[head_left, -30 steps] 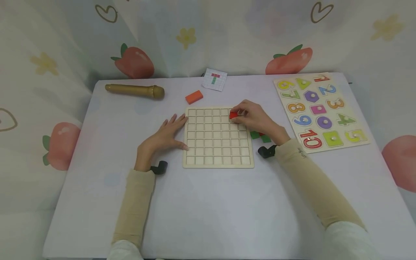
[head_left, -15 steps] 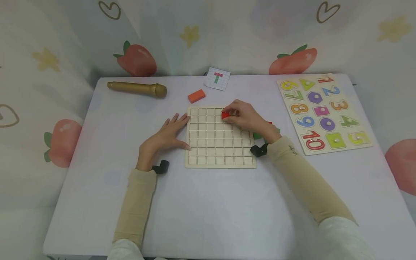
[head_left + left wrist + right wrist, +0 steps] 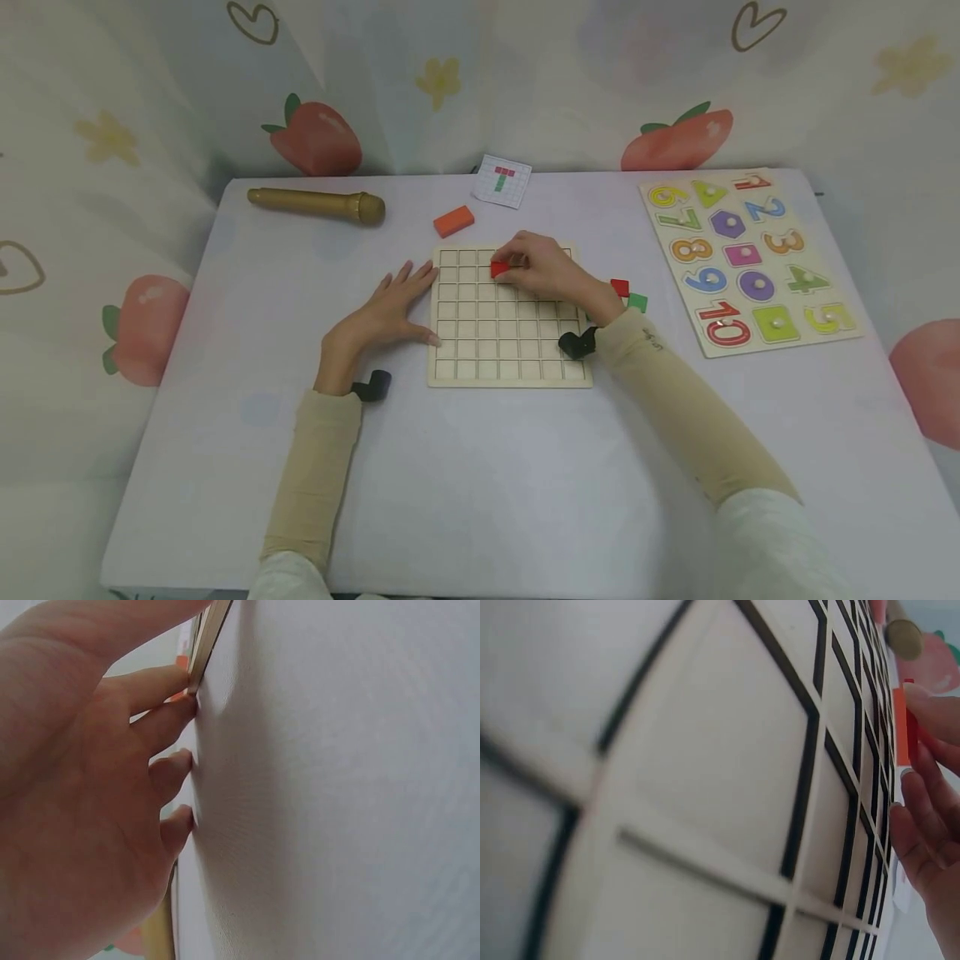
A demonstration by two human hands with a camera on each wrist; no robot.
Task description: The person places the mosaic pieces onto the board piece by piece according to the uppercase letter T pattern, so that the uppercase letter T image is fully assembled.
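A pale wooden grid board (image 3: pixel 487 350) lies at the middle of the table. My left hand (image 3: pixel 378 317) is spread at its left side, fingertips and thumb touching the edge. In the left wrist view the fingers (image 3: pixel 161 724) are fairly straight, some resting on the cloth. My right hand (image 3: pixel 547 271) pinches a small red square tile (image 3: pixel 498 269) over the upper part of the board. The right wrist view shows the red tile (image 3: pixel 911 731) edge-on between thumb and fingers. Partly hidden by the right wrist, a red tile (image 3: pixel 619 287) and a green tile (image 3: pixel 637 302) lie right of the board.
An orange block (image 3: pixel 453 222) sits behind the board, near a paper card (image 3: pixel 502 181) with a red and green T pattern. A gold microphone (image 3: pixel 315 205) lies at the back left. A number and shape puzzle board (image 3: pixel 723 290) occupies the right side.
My right hand has moved left across the upper part of the board, carrying the red tile. More of the loose tiles' right side shows now. My left hand stays at the board's edge.
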